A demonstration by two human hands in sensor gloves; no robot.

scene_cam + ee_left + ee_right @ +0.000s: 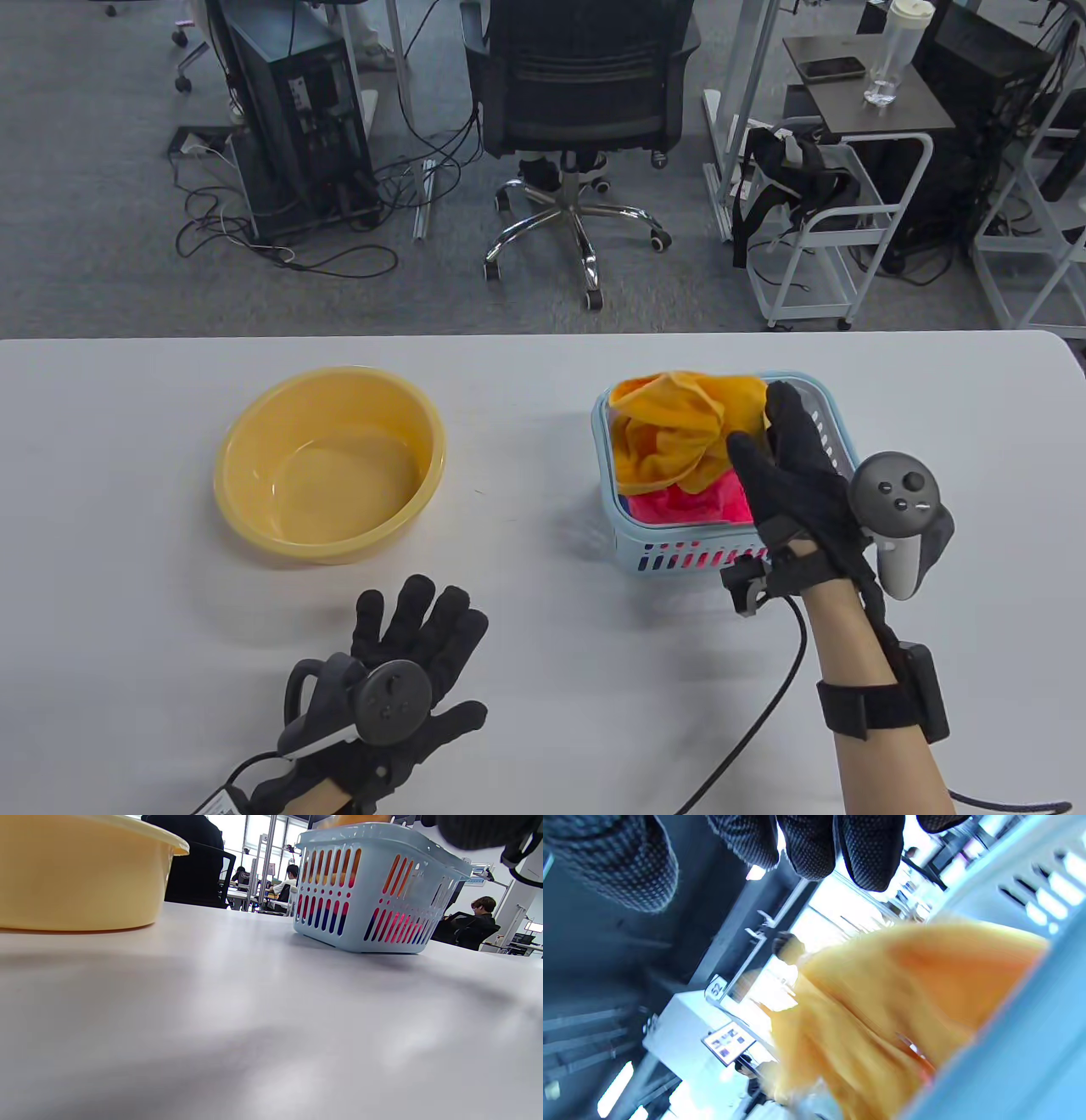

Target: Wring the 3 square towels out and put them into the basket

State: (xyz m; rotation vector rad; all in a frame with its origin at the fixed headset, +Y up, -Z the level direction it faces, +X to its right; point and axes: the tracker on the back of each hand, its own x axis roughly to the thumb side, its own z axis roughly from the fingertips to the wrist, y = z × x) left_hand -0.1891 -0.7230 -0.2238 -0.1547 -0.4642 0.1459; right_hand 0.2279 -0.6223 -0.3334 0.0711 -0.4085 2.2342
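A light blue slotted basket [622,543] stands right of the table's middle. An orange towel [670,429] lies bunched on top inside it, with a pink towel [704,503] under it; dark blue shows through the slots low down. My right hand [785,454] hovers over the basket's right side with fingers straight, holding nothing. In the right wrist view the orange towel [908,1005] fills the frame below the fingertips [869,853]. My left hand [416,645] lies flat on the table near the front edge, fingers spread. The basket [369,891] also appears in the left wrist view.
A yellow basin [254,509] with a little water stands left of the basket, also seen as the basin [76,878] in the left wrist view. Beyond the table's far edge are an office chair [577,85], computer towers and a white trolley [836,229].
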